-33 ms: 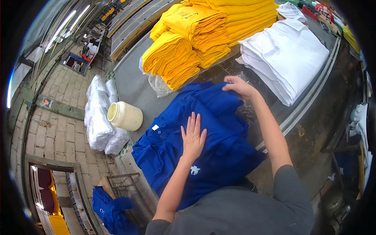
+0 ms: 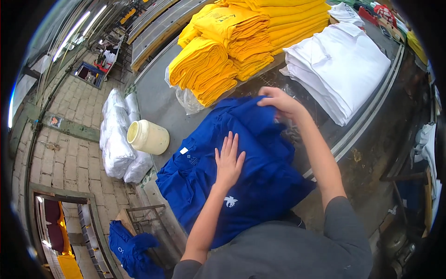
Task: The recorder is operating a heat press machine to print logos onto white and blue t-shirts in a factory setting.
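A heap of blue T-shirts point(image 2: 265, 172) lies spread over the near side of the table, one with a small white print on it. Flat on the fabric, fingers stretched out, rests my left hand point(image 2: 228, 158). At the far right edge of the heap, my right hand point(image 2: 281, 102) pinches a fold of blue cloth and lifts it a little. The fold's underside is hidden from view. A white label shows near the collar, left of my left hand.
Stacks of folded yellow shirts point(image 2: 204, 69) stand beyond the heap. Folded white shirts point(image 2: 339, 65) lie at the right. A cream plastic jar point(image 2: 155, 138) and plastic-wrapped white bundles point(image 2: 118, 144) sit at the left. Another blue garment point(image 2: 132, 249) hangs low at the left.
My right hand has shifted slightly left and away from me, drawing the pinched blue cloth with it. My left hand stays practically in place.
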The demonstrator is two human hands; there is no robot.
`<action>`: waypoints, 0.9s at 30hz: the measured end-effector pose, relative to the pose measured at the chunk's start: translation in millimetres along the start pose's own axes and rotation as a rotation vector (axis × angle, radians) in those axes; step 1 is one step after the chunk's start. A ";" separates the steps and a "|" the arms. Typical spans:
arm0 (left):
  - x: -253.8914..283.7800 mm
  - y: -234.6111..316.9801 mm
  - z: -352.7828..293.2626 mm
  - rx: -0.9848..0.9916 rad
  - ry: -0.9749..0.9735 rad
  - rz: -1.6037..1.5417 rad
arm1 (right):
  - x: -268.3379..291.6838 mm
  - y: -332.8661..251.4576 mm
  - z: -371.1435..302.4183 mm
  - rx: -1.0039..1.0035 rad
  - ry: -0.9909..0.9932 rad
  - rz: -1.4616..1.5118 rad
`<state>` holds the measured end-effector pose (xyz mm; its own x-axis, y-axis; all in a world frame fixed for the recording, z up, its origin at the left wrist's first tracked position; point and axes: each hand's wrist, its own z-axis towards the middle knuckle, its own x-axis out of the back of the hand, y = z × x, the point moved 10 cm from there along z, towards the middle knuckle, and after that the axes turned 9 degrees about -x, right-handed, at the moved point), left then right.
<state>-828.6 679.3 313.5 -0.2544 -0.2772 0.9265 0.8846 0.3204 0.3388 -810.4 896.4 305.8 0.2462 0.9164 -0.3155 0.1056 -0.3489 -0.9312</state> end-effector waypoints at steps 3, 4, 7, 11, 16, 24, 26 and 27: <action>23.2 -29.6 9.3 -0.047 0.071 -0.630 | -98.2 -27.2 -16.0 -0.001 0.028 -0.036; 20.1 -67.1 3.5 0.354 0.175 -0.903 | -129.6 -5.4 -13.0 -0.063 -0.049 -0.008; 52.8 -93.8 11.5 0.401 0.427 -0.915 | -182.2 42.6 -14.1 0.358 0.302 -0.863; 66.2 -11.2 47.6 -0.154 0.243 -0.483 | -210.4 70.1 -31.3 0.413 0.122 -1.073; -6.6 -7.5 58.0 -0.174 -0.166 -0.071 | -225.5 83.8 -43.7 0.607 0.070 -1.145; -4.5 -9.0 56.1 -0.211 -0.076 -0.007 | -217.7 69.2 -62.0 0.597 -0.083 -0.975; -8.5 3.4 23.2 -0.213 -0.027 0.017 | -198.2 63.3 -94.0 0.393 -0.375 -0.696; -6.6 3.1 -5.8 -0.191 -0.004 0.064 | -183.4 54.2 -108.2 0.247 -0.377 -0.578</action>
<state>-821.9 676.8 307.6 -0.1961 -0.2582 0.9460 0.9570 0.1599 0.2420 -745.6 688.2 332.9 -0.1361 0.9615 0.2387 -0.1132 0.2243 -0.9679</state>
